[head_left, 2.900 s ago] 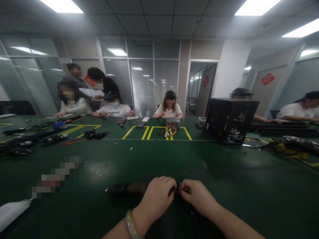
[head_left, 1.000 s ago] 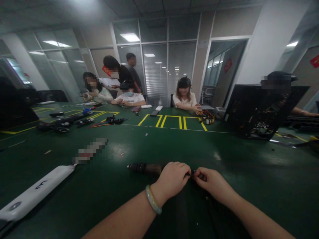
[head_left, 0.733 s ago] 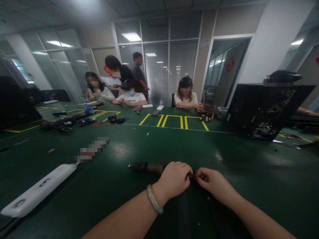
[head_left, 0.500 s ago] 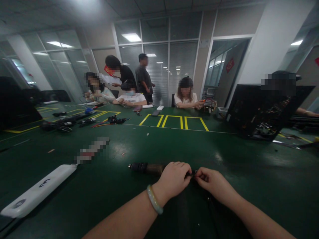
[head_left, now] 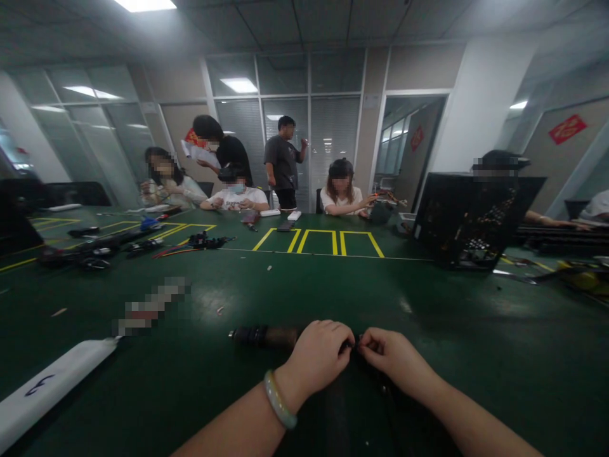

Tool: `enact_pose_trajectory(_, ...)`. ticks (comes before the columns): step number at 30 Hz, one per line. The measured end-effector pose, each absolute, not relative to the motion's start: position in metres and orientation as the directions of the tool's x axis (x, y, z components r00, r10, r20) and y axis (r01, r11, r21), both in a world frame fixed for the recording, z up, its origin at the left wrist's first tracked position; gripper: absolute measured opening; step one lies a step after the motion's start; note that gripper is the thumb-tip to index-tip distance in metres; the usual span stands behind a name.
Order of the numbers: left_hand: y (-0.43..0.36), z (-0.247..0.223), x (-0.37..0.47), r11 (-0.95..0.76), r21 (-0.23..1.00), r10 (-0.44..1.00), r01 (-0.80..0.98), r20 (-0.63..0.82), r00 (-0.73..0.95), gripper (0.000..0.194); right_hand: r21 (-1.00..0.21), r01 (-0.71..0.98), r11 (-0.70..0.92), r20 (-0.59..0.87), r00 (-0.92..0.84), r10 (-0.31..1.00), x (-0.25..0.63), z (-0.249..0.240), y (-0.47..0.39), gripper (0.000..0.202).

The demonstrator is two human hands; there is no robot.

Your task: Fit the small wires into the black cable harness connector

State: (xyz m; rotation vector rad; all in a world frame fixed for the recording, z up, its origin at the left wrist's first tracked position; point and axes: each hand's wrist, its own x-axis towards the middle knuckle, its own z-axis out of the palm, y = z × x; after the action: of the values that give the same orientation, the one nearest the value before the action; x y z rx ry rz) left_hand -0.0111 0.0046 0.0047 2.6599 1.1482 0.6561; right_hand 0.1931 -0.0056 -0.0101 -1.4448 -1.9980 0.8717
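On the green table lies a dark power drill point(head_left: 273, 336), its chuck pointing left. My left hand point(head_left: 318, 352), with a pale bangle on the wrist, is wrapped over the drill's rear part and hides much of it. Its thumb and forefinger close near the drill's back end. Close beside it, my right hand point(head_left: 392, 352) pinches at a small dark piece point(head_left: 358, 341) by that end. The fingers cover most of this piece, so its kind cannot be made out.
A white power bank-like device point(head_left: 57, 387) marked 3 lies at left. Dark cables and parts point(head_left: 204, 241) lie farther back, near yellow tape outlines point(head_left: 318, 231). A black computer case point(head_left: 476, 219) stands at right. Several people sit or stand across the table.
The view has shifted slightly right and up. Both hands keep their grip at the drill's rear. The standing person in the back has turned and raised a hand.
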Motion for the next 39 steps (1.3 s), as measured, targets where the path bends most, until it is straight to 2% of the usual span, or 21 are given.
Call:
enact_pose_trajectory(6,0.0057,0.0036,-0.0108,-0.651,0.337,0.759,0.680,0.308,0.574,0.012,-0.761,0.611,0.218,0.034,-0.298,0.954,0.1946,-0.0166,-0.0032,0.012)
enact_pose_trajectory(14,0.0063,0.0052,-0.0106,-0.687,0.326,0.727,0.650,0.322,0.607,0.006,-0.766,0.602,0.227,0.041,-0.306,0.951,0.1949,-0.0161,-0.0047,0.011)
enact_pose_trajectory(19,0.0058,0.0061,-0.0099,-0.720,0.293,0.694,0.629,0.329,0.641,0.013,-0.747,0.622,0.235,0.062,-0.286,0.956,0.1936,-0.0180,-0.0031,0.012)
enact_pose_trajectory(23,0.0059,0.0032,-0.0095,-0.685,0.322,0.728,0.653,0.337,0.597,0.015,-0.753,0.615,0.234,0.058,-0.292,0.955,0.1938,-0.0185,-0.0028,0.012)
enact_pose_trajectory(30,0.0063,0.0032,-0.0103,-0.696,0.311,0.718,0.647,0.338,0.609,0.008,-0.745,0.624,0.237,0.056,-0.295,0.954,0.1937,-0.0151,-0.0047,0.012)
enact_pose_trajectory(33,0.0055,0.0053,-0.0105,-0.722,0.307,0.692,0.620,0.335,0.640,0.012,-0.741,0.629,0.234,0.055,-0.291,0.955,0.1935,-0.0153,-0.0040,0.012)
enact_pose_trajectory(37,0.0044,0.0054,-0.0100,-0.680,0.342,0.733,0.648,0.323,0.598,0.021,-0.740,0.626,0.244,0.067,-0.293,0.954,0.1934,-0.0149,-0.0043,0.011)
enact_pose_trajectory(39,0.0047,0.0043,-0.0097,-0.658,0.355,0.753,0.664,0.323,0.573,0.017,-0.738,0.626,0.252,0.081,-0.289,0.954,0.1932,-0.0148,-0.0051,0.011)
